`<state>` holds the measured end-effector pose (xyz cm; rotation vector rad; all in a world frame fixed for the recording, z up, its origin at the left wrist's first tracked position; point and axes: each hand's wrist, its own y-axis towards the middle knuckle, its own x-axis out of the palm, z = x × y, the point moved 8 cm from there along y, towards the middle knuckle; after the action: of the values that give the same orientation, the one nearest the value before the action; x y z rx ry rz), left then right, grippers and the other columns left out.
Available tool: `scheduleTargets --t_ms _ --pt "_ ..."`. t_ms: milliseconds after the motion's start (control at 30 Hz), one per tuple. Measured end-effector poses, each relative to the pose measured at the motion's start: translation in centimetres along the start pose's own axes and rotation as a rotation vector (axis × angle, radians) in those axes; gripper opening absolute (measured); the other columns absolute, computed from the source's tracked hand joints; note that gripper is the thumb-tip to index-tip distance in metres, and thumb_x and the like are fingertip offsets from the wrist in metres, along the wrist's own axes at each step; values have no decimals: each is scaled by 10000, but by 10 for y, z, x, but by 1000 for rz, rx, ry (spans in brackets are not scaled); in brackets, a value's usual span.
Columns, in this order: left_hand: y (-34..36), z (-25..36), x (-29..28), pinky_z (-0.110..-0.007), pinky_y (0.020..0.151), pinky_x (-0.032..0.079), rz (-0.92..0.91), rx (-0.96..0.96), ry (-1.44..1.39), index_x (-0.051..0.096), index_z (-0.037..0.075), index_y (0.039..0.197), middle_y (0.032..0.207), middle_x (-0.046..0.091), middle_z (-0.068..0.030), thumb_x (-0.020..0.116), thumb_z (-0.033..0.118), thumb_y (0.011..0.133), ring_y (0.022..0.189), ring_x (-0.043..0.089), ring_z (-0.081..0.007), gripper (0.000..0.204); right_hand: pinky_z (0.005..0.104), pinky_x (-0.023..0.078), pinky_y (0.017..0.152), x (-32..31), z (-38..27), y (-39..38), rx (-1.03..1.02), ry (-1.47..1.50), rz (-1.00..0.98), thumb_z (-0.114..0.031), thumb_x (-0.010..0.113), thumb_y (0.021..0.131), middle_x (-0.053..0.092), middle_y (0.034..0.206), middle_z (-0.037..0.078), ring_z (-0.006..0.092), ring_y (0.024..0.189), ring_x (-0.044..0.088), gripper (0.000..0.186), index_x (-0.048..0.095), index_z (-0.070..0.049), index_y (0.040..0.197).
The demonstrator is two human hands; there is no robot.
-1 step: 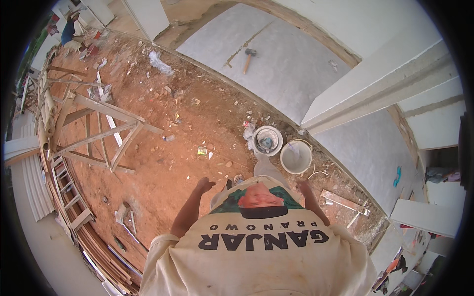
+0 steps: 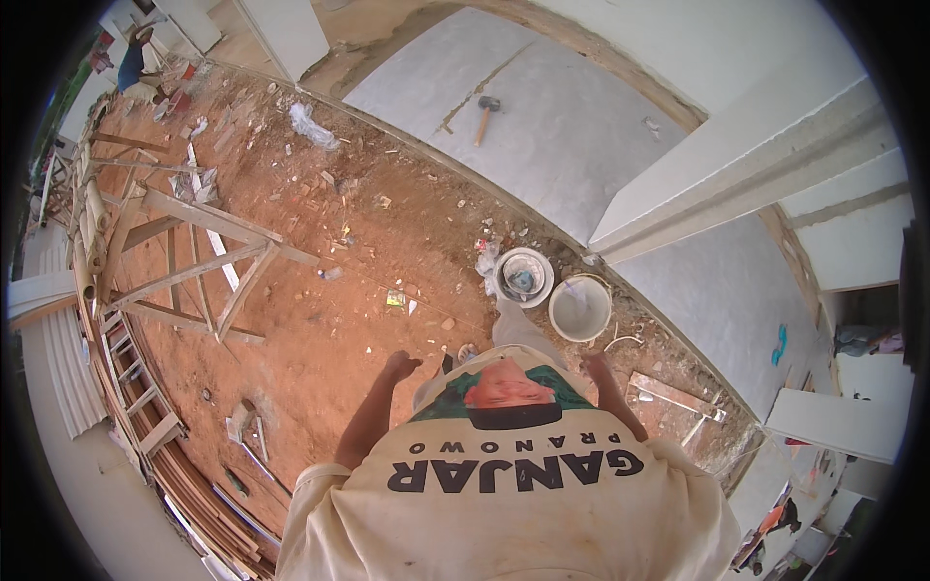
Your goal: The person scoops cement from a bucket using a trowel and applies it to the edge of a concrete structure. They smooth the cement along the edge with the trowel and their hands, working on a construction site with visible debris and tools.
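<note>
My left hand (image 2: 403, 365) hangs in front of my shirt on the left, over reddish soil. Its fingers look loosely curled, with nothing visible in them. On the right, my right hand (image 2: 597, 367) hangs close to my shirt, and its fingers are mostly hidden. Beyond it stands a white bucket (image 2: 580, 308) with grey residue inside. Touching or nearly touching that bucket is a round pale tub (image 2: 524, 277) holding a bluish-grey lump I cannot make out. Neither hand touches these containers. A sandalled or bare foot (image 2: 467, 351) shows between my hands.
A wooden trestle frame (image 2: 208, 257) stands left, near a ladder (image 2: 139, 392) and stacked timber. A mallet (image 2: 484, 120) lies on the grey concrete floor (image 2: 542, 68), beside white wall panels (image 2: 707, 165). A plank (image 2: 678, 397) lies at right. Another person (image 2: 136, 66) crouches far left.
</note>
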<state>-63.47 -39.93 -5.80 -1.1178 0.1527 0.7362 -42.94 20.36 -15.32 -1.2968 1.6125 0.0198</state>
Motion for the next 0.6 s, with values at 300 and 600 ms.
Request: scheduleTargets --t_ms 300,600 --pt "48 -29 -13 -466 798 490 26 176 -98 676 -48 848 946 673 -273 682 431 809 946 650 -389 481 410 558 598 -17 -187 59 -552 -921 -54 -318 651 859 705 797 146 241 682 696 281 707 -52 929" --pt "71 17 -126 -422 777 500 159 65 12 678 -33 964 956 670 -260 658 358 814 900 659 -341 419 462 528 825 -1 -344 162 -171 -267 -102 -272 565 856 700 958 167 348 929 672 249 740 -105 913"
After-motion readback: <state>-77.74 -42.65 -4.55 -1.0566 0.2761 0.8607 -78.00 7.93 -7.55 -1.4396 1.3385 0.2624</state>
